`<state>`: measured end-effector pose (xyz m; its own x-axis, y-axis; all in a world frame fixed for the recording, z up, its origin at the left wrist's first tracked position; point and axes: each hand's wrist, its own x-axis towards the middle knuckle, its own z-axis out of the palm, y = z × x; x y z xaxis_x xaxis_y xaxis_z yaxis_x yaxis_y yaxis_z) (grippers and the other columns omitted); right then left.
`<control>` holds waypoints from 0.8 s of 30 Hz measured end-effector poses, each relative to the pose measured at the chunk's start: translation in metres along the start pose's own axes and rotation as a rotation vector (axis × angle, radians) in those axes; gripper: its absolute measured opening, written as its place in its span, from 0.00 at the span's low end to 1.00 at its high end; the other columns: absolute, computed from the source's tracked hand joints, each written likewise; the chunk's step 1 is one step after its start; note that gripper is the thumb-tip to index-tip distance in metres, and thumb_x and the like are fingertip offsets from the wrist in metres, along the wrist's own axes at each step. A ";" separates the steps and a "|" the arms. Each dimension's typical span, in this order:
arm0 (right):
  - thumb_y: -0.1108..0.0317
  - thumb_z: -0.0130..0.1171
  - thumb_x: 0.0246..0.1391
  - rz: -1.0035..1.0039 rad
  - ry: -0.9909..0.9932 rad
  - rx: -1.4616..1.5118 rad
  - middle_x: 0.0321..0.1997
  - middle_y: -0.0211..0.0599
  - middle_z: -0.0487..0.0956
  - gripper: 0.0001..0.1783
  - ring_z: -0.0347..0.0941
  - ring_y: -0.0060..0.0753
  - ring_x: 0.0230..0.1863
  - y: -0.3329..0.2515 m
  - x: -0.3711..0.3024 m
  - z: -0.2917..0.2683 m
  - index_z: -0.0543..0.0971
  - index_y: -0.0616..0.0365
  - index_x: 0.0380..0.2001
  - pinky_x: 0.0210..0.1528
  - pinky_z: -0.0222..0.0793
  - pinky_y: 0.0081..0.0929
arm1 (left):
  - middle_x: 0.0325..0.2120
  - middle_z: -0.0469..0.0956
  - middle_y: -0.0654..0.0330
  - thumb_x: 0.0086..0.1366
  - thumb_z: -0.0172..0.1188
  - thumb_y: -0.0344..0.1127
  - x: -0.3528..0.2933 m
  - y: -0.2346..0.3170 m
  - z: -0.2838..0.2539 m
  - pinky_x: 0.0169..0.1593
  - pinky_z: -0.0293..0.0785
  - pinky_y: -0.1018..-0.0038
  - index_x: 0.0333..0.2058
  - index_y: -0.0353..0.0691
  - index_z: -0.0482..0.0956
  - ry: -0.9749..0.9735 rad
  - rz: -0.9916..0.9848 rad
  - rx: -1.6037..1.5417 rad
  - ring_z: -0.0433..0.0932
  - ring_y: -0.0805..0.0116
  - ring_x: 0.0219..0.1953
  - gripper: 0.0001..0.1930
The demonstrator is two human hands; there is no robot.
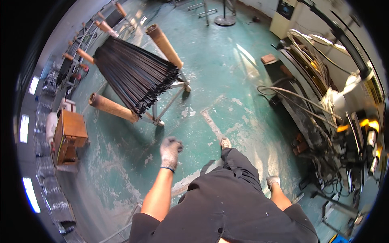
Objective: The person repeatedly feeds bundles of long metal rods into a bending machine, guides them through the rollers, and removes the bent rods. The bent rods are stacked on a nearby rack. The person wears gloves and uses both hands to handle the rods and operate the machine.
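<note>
My left hand, in a pale work glove with grey fingers, hangs over the floor in front of me. Its fingers are curled in, and nothing shows in them. Beyond it stands a wheeled metal rack carrying a thick bundle of long dark rods or strips. Cardboard tubes are fitted over the rack's uprights. My right hand, also gloved, is low at my right side, apart from the machine; its fingers are too small and turned away to make out.
To the right stands a dark machine with looping cables and hoses. A brown wooden cabinet is at the left, near a row of plastic-wrapped bundles. A round-based stand is at the back. The green floor has worn paint.
</note>
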<state>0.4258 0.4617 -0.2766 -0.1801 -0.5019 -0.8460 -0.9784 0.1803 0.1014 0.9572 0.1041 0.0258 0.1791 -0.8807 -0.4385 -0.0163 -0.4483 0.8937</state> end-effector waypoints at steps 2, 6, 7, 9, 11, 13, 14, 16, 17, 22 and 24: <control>0.59 0.51 0.71 0.008 0.161 -0.017 0.47 0.48 0.89 0.18 0.88 0.45 0.49 -0.012 0.050 -0.072 0.88 0.53 0.44 0.50 0.81 0.43 | 0.37 0.84 0.54 0.64 0.58 0.21 0.041 0.063 -0.026 0.40 0.80 0.72 0.50 0.31 0.76 0.092 0.143 -0.044 0.81 0.67 0.34 0.15; 0.55 0.62 0.59 0.135 0.363 0.577 0.51 0.56 0.87 0.19 0.84 0.56 0.55 -0.108 0.092 -0.311 0.89 0.55 0.46 0.58 0.80 0.44 | 0.39 0.81 0.62 0.66 0.58 0.20 0.097 0.173 -0.101 0.50 0.76 0.76 0.45 0.35 0.79 0.317 0.573 0.209 0.77 0.74 0.41 0.10; 0.52 0.63 0.54 0.114 0.397 0.621 0.50 0.59 0.86 0.23 0.84 0.59 0.55 -0.140 0.083 -0.381 0.88 0.58 0.45 0.59 0.79 0.45 | 0.39 0.80 0.63 0.66 0.58 0.21 0.107 0.197 -0.122 0.53 0.75 0.76 0.45 0.35 0.79 0.379 0.650 0.289 0.77 0.74 0.43 0.10; 0.52 0.65 0.53 0.026 0.532 0.668 0.48 0.58 0.87 0.25 0.84 0.58 0.54 -0.202 0.101 -0.469 0.88 0.59 0.47 0.59 0.79 0.44 | 0.40 0.81 0.63 0.67 0.58 0.21 0.133 0.241 -0.160 0.56 0.75 0.73 0.47 0.34 0.80 0.469 0.739 0.380 0.78 0.72 0.45 0.11; 0.52 0.67 0.54 -0.115 0.597 0.670 0.53 0.56 0.86 0.28 0.83 0.58 0.57 -0.275 0.108 -0.546 0.85 0.60 0.52 0.61 0.77 0.43 | 0.40 0.81 0.61 0.67 0.58 0.21 0.164 0.281 -0.198 0.57 0.76 0.72 0.48 0.34 0.80 0.561 0.839 0.518 0.79 0.71 0.45 0.12; 0.51 0.68 0.55 -0.206 0.620 0.654 0.53 0.55 0.87 0.30 0.83 0.57 0.57 -0.351 0.113 -0.608 0.84 0.61 0.54 0.61 0.77 0.43 | 0.43 0.83 0.54 0.67 0.59 0.26 0.206 0.306 -0.237 0.58 0.77 0.67 0.48 0.34 0.81 0.675 0.817 0.654 0.82 0.61 0.46 0.12; 0.51 0.68 0.55 -0.267 0.655 0.673 0.52 0.54 0.87 0.30 0.83 0.57 0.57 -0.391 0.109 -0.631 0.84 0.61 0.55 0.61 0.77 0.43 | 0.44 0.83 0.50 0.67 0.59 0.29 0.233 0.310 -0.263 0.58 0.77 0.65 0.49 0.34 0.81 0.728 0.796 0.738 0.83 0.56 0.48 0.13; 0.52 0.67 0.55 -0.284 0.613 0.671 0.58 0.52 0.86 0.31 0.82 0.55 0.61 -0.464 0.119 -0.663 0.83 0.58 0.58 0.65 0.76 0.43 | 0.47 0.84 0.46 0.68 0.59 0.33 0.289 0.318 -0.308 0.58 0.77 0.62 0.50 0.34 0.81 0.773 0.720 0.834 0.83 0.49 0.50 0.15; 0.52 0.68 0.54 -0.317 0.603 0.671 0.59 0.52 0.86 0.33 0.81 0.54 0.62 -0.496 0.125 -0.674 0.82 0.58 0.60 0.66 0.75 0.42 | 0.48 0.84 0.45 0.68 0.59 0.34 0.312 0.318 -0.325 0.59 0.77 0.61 0.51 0.34 0.81 0.765 0.643 0.860 0.83 0.47 0.51 0.16; 0.49 0.75 0.52 -0.364 0.596 0.535 0.64 0.57 0.81 0.43 0.77 0.56 0.66 -0.621 0.128 -0.729 0.75 0.59 0.66 0.70 0.72 0.43 | 0.49 0.84 0.44 0.70 0.55 0.37 0.382 0.289 -0.365 0.60 0.77 0.58 0.51 0.37 0.82 0.671 0.509 0.902 0.82 0.42 0.54 0.16; 0.48 0.77 0.51 -0.369 0.640 0.502 0.65 0.57 0.79 0.45 0.76 0.57 0.67 -0.654 0.143 -0.755 0.74 0.58 0.67 0.69 0.72 0.44 | 0.49 0.84 0.45 0.70 0.54 0.36 0.385 0.295 -0.357 0.60 0.77 0.57 0.50 0.35 0.83 0.669 0.520 0.903 0.82 0.43 0.54 0.16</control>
<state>0.9636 -0.3665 -0.0685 -0.0320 -0.9501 -0.3103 -0.8526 0.1879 -0.4876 1.3722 -0.3129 0.1543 0.4112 -0.8534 0.3202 -0.8604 -0.2473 0.4456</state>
